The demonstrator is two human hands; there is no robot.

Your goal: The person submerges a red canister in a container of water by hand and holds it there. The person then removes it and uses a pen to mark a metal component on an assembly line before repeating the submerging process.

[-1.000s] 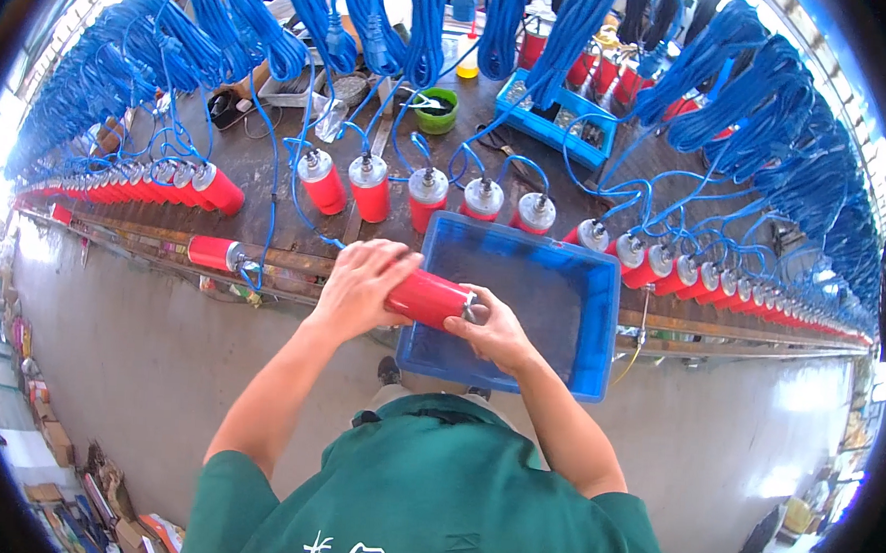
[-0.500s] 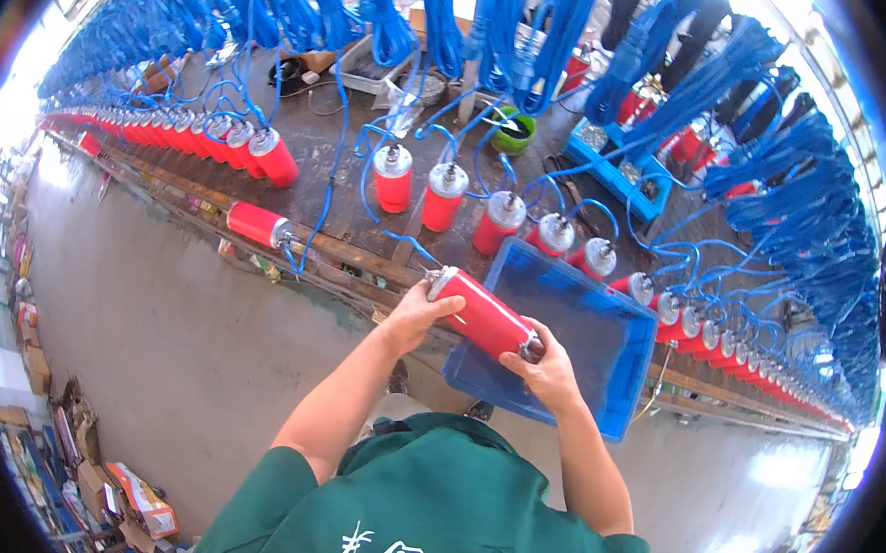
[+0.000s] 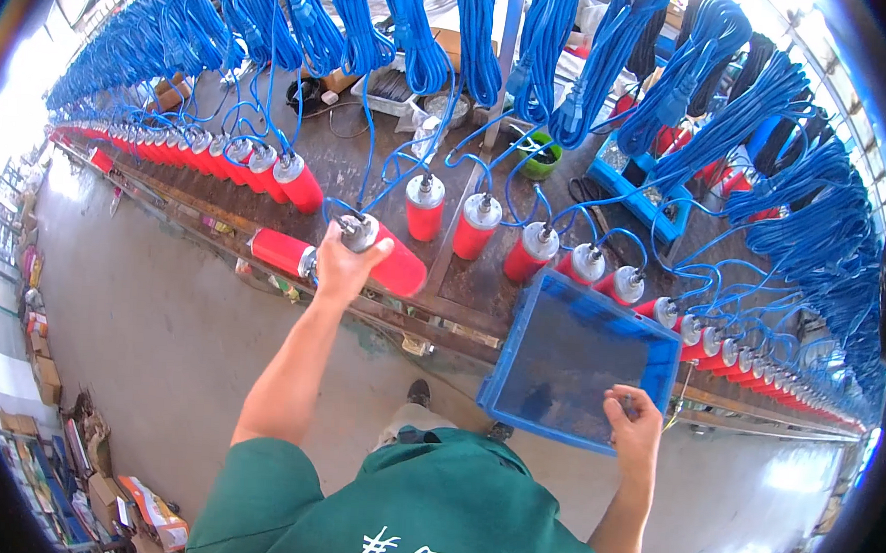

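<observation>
My left hand (image 3: 343, 267) grips the metal-capped end of a red cylinder (image 3: 399, 266), which leans with its red body toward the right over the bench edge. A blue cable runs at its cap. Another red cylinder (image 3: 282, 252) lies on its side just left of my hand. My right hand (image 3: 638, 423) is closed in a pinch above the near right part of a blue plastic crate (image 3: 506, 365). Whatever its fingertips hold is too small to make out. Upright red cylinders, among them one (image 3: 424, 211) behind the held one, stand on the bench.
Long rows of red cylinders line the bench (image 3: 370, 143) to both sides. Coiled blue cables (image 3: 415, 45) hang above it. Farther back are a green bowl (image 3: 539, 157), a blue parts bin (image 3: 667, 216) and a grey tray (image 3: 388, 91). Boxes (image 3: 150, 512) lie at the lower left.
The red cylinder has moved left, from between both hands into my left hand alone, and tilted more upright. My right hand has let go of it and drawn back over the crate.
</observation>
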